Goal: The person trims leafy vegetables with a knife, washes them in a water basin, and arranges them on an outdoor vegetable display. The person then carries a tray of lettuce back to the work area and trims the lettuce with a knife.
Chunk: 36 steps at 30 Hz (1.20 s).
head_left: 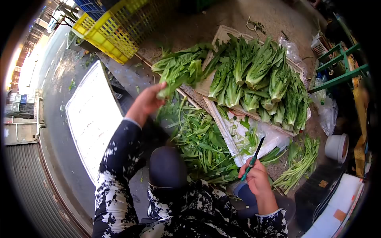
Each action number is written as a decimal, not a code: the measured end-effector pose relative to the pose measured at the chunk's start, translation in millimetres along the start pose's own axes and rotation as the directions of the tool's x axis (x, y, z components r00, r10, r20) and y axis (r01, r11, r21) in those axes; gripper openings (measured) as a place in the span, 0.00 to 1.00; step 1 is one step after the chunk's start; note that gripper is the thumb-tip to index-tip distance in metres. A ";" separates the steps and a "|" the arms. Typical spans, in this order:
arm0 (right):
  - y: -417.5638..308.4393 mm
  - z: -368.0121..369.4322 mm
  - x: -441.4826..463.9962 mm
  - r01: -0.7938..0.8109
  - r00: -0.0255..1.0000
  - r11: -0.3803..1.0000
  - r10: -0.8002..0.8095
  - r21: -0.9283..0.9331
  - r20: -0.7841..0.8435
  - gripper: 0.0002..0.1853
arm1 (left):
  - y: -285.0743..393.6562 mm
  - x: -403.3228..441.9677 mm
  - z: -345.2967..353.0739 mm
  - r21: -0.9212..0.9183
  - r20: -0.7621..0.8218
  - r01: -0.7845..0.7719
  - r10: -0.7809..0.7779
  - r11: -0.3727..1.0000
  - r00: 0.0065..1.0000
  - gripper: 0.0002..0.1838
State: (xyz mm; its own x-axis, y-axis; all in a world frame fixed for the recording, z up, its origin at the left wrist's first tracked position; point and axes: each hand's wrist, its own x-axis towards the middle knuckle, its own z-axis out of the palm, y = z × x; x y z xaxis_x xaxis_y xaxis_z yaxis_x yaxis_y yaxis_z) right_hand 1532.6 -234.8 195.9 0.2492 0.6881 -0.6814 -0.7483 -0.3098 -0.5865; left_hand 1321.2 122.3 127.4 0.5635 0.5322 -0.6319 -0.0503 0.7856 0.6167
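My left hand (149, 101) is closed around the base of a leafy green vegetable (178, 75), whose leaves point up and right beside more greens. In my right hand (258, 178) is a thin knife with a green handle (249, 168) and a dark blade pointing up. Trimmed heads of leafy greens (254, 79) are piled on a flat board at the upper right. Loose cut leaves (202, 139) cover the ground between my hands. Below the pile, a white tray (222, 129) holds scraps and clear plastic.
A yellow crate (107, 35) stands at the upper left, near a white board (93, 119). Thin green stalks (299, 166) lie at the lower right, by a white pot (336, 148). A green metal frame (341, 63) stands at the right.
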 end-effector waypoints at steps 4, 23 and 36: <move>5.4 14.4 -15.2 0.098 0.994 0.987 -0.090 -0.124 0.068 0.13 | -44.9 -71.9 26.0 -0.178 0.305 -0.016 0.071 0.984 0.950 0.23; 20.1 18.0 -45.7 0.551 0.830 0.776 -0.549 -0.306 0.103 0.27 | -188.7 -161.3 121.4 0.268 0.452 -0.242 0.099 0.932 0.886 0.24; 3.9 -18.4 -53.9 0.663 0.617 0.726 -0.669 -0.183 -0.414 0.12 | -199.8 -176.1 123.9 -0.118 0.588 0.191 -0.086 0.975 0.804 0.26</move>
State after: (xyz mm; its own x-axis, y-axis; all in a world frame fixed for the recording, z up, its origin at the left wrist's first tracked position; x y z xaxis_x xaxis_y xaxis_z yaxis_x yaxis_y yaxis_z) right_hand 1527.6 -285.2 222.3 0.9089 0.3604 -0.2096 -0.2650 0.1115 -0.9578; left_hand 1334.2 -167.5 173.6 0.9425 0.1747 -0.2851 -0.0390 0.9043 0.4251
